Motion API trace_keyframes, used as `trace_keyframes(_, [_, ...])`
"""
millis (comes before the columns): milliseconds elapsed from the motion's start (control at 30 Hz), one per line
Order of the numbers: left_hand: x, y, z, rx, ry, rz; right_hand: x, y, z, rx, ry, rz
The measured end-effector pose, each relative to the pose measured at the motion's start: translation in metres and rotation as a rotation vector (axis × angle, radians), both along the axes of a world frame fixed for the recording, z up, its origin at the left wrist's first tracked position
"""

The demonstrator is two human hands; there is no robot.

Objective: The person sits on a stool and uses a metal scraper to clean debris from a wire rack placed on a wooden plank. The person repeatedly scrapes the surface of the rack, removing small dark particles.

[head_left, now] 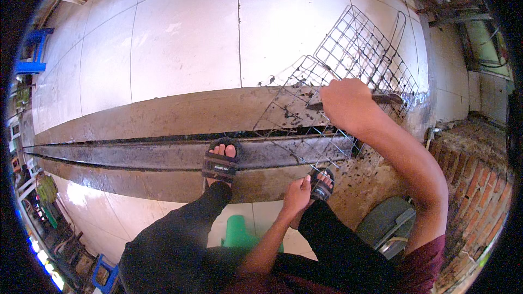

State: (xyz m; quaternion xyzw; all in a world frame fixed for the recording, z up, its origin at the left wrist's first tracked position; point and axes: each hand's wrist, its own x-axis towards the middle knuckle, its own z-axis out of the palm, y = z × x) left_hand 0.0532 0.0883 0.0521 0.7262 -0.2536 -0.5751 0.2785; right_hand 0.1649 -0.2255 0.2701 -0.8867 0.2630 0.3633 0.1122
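My right hand (347, 104) is closed around a dark, flat tool (388, 99), perhaps a knife or scraper; its ends show on both sides of the fist. Beneath it lies a metal wire grill rack (282, 110), slanting over the floor channel. A second wire mesh section (351, 36) with a long wire loop handle lies beyond; whether the two are joined cannot be told. Black crumbs cling to the wires and litter the floor around them. My left hand (298, 196) has curled fingers close to the rack's near corner, beside my right foot; whether it grips a wire is unclear.
A metal-lined channel (143, 153) runs across the tiled floor (184, 41) under my sandalled feet. A green plastic stool (236, 230) is beneath me. On the right are a grey rounded container (384, 220) and bricks (478, 196). Blue plastic stools (34, 51) stand at the left.
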Motion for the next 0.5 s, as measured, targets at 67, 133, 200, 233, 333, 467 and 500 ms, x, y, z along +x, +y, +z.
trace_keyframes(67, [0.009, -0.009, 0.013, -0.041, -0.071, -0.011, 0.002, -0.002, -0.015, 0.005, -0.012, 0.006])
trace_keyframes(133, [0.015, -0.009, 0.017, -0.061, -0.109, -0.006, 0.006, 0.001, -0.007, 0.014, -0.004, 0.015])
trace_keyframes(200, [0.017, -0.009, 0.019, -0.060, -0.107, 0.009, 0.005, 0.003, 0.004, 0.004, -0.020, -0.014])
trace_keyframes(233, [0.018, -0.009, 0.020, -0.017, -0.071, 0.033, 0.002, 0.003, 0.008, -0.010, -0.039, -0.045])
trace_keyframes(333, [0.020, -0.009, 0.021, 0.037, -0.008, 0.080, 0.004, 0.003, 0.021, -0.040, -0.050, -0.084])
trace_keyframes(467, [0.019, -0.008, 0.016, -0.015, -0.061, 0.049, 0.013, 0.004, 0.013, -0.029, 0.010, -0.044])
trace_keyframes(500, [0.022, -0.010, 0.019, -0.016, -0.082, 0.032, 0.013, 0.005, 0.004, -0.017, -0.020, -0.040])
